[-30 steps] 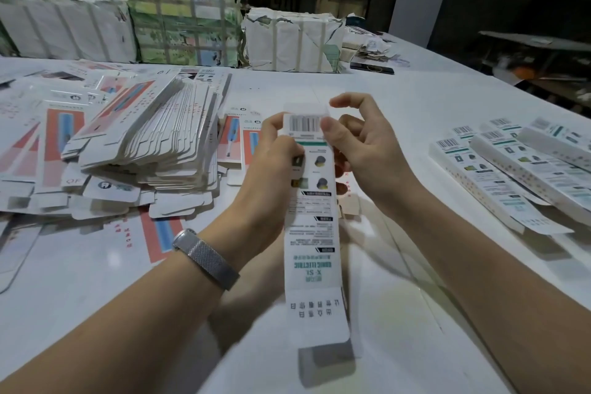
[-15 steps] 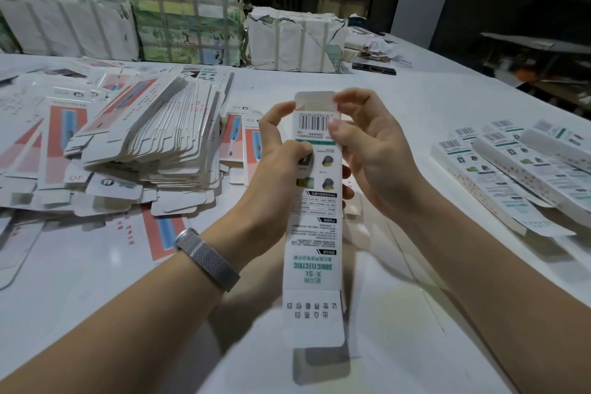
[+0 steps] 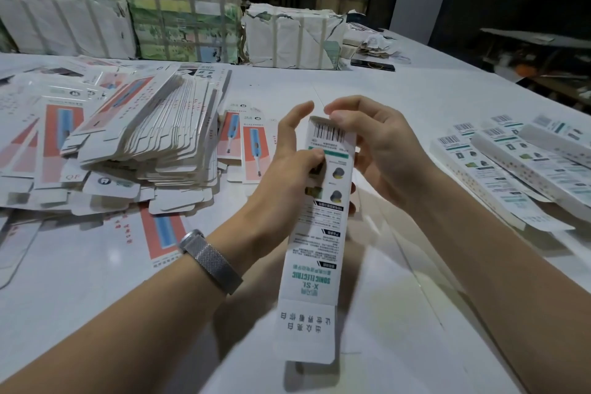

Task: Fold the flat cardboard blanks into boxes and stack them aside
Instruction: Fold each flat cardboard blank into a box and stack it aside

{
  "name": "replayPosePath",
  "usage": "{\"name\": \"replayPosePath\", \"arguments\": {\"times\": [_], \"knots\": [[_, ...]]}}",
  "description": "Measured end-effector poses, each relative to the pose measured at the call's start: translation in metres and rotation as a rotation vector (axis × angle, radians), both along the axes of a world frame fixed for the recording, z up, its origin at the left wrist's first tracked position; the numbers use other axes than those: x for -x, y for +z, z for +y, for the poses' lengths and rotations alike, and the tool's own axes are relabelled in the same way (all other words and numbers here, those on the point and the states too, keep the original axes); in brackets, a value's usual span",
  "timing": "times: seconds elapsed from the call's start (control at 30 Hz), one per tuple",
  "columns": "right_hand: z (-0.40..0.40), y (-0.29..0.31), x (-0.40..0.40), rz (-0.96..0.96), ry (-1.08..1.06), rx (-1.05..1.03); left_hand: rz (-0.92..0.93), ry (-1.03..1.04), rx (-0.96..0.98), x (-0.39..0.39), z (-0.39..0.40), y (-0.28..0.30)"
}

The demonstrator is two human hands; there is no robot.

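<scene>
So the box's (image 3: 319, 217) top flap just got tucked down, left hand (image 3: 284, 176) gripping it, right hand (image 3: 380, 150) pinching the end, bottom flap next.

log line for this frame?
step: closing far end flap | left hand: holds box | right hand: presses flap | near flap open | done: right

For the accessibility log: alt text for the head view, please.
Both hands hold a long white toothbrush box upright over the white table, the right hand closing its far end. Flat blanks are piled left; folded boxes lie right.
</scene>
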State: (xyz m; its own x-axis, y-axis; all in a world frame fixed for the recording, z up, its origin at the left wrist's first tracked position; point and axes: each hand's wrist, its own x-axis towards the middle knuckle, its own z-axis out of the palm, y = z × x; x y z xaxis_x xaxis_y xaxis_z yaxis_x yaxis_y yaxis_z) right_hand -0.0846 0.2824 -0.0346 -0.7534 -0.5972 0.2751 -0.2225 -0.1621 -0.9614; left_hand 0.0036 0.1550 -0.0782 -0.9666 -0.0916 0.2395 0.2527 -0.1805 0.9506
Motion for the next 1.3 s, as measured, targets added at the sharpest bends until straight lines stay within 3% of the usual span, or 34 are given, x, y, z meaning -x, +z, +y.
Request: {"name": "replayPosePath", "arguments": {"times": [0.53, 0.8, 1.2, 1.3], "knots": [[0.005, 0.005, -0.001, 0.073, -0.101, 0.018, 0.050, -0.049, 0.091, -0.005, -0.003, 0.004], [0.011, 0.008, 0.002, 0.123, -0.017, -0.066, 0.055, -0.058, 0.027, -0.007, -0.005, 0.007], [0.026, 0.015, 0.011, 0.179, 0.106, -0.108, 0.031, -0.263, -0.060, -0.012, -0.008, 0.012], [0.022, 0.013, 0.008, 0.179, 0.050, -0.101, 0.071, -0.156, 0.029, -0.010, -0.008, 0.012]]}}
